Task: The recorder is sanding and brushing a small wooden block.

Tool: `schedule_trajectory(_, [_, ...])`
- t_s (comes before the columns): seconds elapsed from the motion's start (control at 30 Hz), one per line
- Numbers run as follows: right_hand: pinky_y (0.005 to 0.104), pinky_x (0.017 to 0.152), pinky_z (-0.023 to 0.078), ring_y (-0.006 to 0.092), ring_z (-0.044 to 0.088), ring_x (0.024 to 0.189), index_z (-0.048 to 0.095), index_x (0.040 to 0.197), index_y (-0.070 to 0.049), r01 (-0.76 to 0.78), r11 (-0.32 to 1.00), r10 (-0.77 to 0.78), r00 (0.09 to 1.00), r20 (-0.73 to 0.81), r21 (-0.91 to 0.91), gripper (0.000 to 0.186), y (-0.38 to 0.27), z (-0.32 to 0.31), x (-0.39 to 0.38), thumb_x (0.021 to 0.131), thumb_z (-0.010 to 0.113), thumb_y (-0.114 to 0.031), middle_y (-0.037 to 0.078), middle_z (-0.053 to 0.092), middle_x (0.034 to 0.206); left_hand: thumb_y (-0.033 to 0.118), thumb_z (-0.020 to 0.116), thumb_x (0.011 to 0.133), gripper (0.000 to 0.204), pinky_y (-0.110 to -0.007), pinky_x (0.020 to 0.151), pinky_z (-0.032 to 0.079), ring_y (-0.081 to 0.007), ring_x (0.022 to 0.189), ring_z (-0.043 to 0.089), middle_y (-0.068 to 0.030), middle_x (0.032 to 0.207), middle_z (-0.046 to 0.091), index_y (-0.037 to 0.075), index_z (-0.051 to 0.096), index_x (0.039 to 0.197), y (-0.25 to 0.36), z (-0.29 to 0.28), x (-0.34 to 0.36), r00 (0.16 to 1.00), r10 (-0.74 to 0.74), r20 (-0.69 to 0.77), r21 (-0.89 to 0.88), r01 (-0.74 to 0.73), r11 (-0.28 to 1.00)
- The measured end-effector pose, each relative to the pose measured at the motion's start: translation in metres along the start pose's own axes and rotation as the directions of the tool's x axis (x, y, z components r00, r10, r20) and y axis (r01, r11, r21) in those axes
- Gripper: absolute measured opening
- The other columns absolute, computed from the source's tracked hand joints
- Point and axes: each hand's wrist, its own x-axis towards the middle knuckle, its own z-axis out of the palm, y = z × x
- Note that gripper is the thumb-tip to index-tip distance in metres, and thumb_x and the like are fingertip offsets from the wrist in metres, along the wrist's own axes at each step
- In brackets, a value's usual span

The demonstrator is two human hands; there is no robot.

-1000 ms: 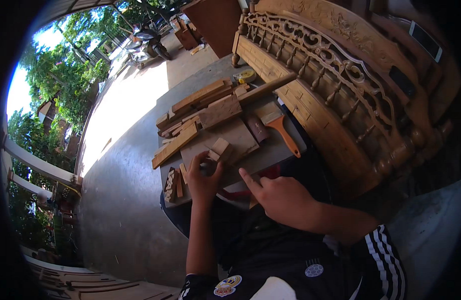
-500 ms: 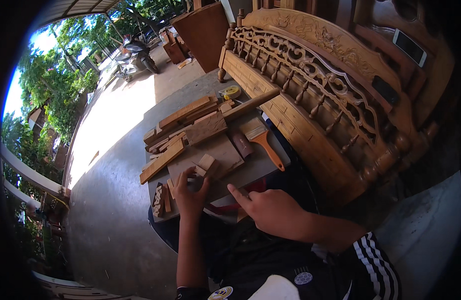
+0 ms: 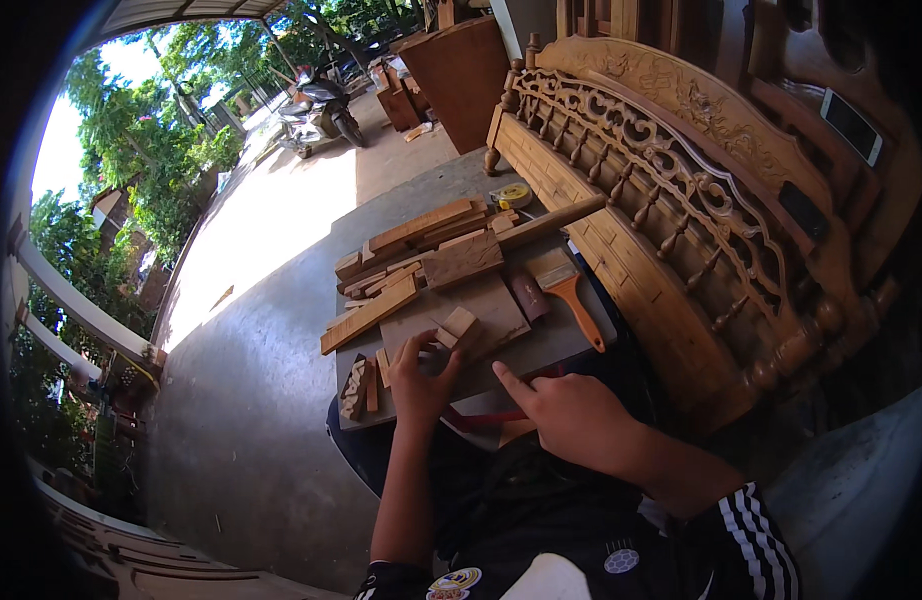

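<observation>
Left hand [image 3: 419, 385], thumb and forefinger curved round, has the small block [image 3: 457, 324] at its fingertips, pinch or not unclear, while the right hand [image 3: 579, 412] extends one finger nearby, others curled; seemingly a positioning step, next calling for a steady grip.

The left hand [image 3: 417, 388] curls its fingers [image 3: 409, 354]; the right hand [image 3: 578, 416] extends its index finger [image 3: 514, 384].

1. The wooden block [image 3: 458, 326] is small, with straight edges; its upper face is pale, its side is browner.
2. It sits at a slant over the flat brown board [image 3: 499, 307], near its front edge.
</observation>
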Motion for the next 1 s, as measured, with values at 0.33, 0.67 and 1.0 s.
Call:
schedule_trajectory(0.33, [0.0418, 0.071, 0.06, 0.0323, 0.073, 0.079, 0.039, 0.153, -0.003, -0.021, 0.999, 0.021, 1.0, -0.002, -0.043, 0.071, -0.001, 0.007, 0.023, 0.086, 0.062, -0.008, 0.016, 0.07, 0.086, 0.014, 0.085, 0.074, 0.04, -0.038, 0.079, 0.053, -0.0273, 0.087, 0.069, -0.0122, 0.092, 0.07, 0.003, 0.069, 0.109, 0.001, -0.001, 0.002, 0.998, -0.058, 0.019, 0.013, 0.058, 0.998])
schedule_trajectory(0.67, [0.042, 0.074, 0.06, 0.0339, 0.072, 0.083, 0.042, 0.152, -0.005, 0.026, 0.999, -0.024, 0.998, -0.066, 0.026, 0.069, 0.004, 0.025, 0.076, 0.087, 0.062, -0.008, 0.016, 0.07, 0.09, 0.015, 0.085, 0.074, 0.039, -0.037, 0.078, 0.053, -0.0261, 0.086, 0.069, -0.0118, 0.093, 0.07, 0.004, 0.07, 0.108, -0.004, 0.002, 0.003, 1.0, 0.031, 0.0, 0.0, -0.031, 1.0])
schedule_trajectory(1.0, [0.0436, 0.074, 0.059, 0.0364, 0.071, 0.081, 0.043, 0.151, -0.005, -0.013, 0.999, 0.015, 0.999, -0.043, 0.04, 0.068, 0.006, 0.01, 0.01, 0.086, 0.061, -0.007, 0.017, 0.07, 0.091, 0.019, 0.086, 0.073, 0.038, -0.036, 0.074, 0.053, -0.0249, 0.08, 0.068, -0.0103, 0.087, 0.07, 0.003, 0.07, 0.105, -0.002, 0.005, 0.002, 0.999, 0.025, -0.049, 0.05, -0.022, 0.999])
